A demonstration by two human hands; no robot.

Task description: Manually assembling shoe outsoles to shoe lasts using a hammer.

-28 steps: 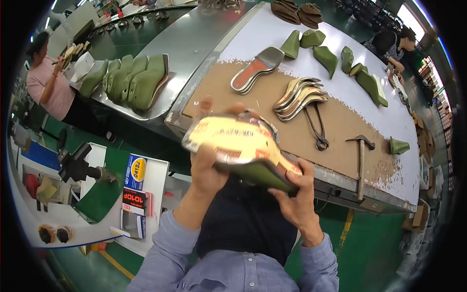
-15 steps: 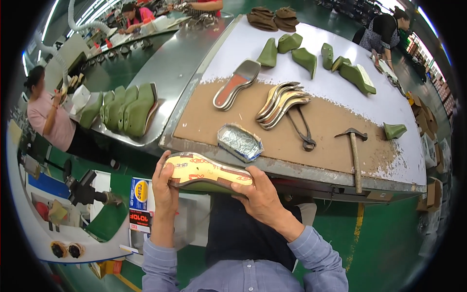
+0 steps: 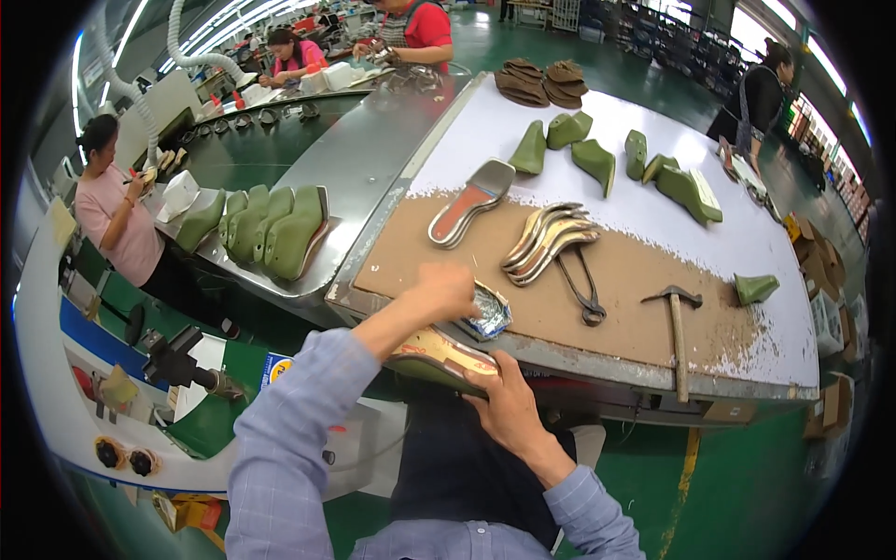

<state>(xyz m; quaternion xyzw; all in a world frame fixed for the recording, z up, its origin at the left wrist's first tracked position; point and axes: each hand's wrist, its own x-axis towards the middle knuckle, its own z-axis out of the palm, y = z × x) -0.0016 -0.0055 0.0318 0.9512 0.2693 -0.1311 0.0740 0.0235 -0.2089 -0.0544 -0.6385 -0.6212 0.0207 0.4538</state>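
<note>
Blue-grey long-slv. shirt [image 3: 411, 541] w/ faint pale check lines, clearest on the L sleeve [image 3: 285, 439], which is loose, creased & stops partway along the forearm; R sleeve [image 3: 593, 523] same colour, ends nearer the wrist. Small pale btn. [image 3: 482, 528] approx. mid-front at the near edge, & v. dark cloth [image 3: 457, 467] (navy or blk., can't tell) over the lap. L hand [image 3: 446, 287] & R hand [image 3: 509, 406] both bare.

The container [image 3: 491, 313] sits on the table [image 3: 644, 220], left of the pincers [image 3: 592, 311] and hammer [image 3: 679, 341].
</note>
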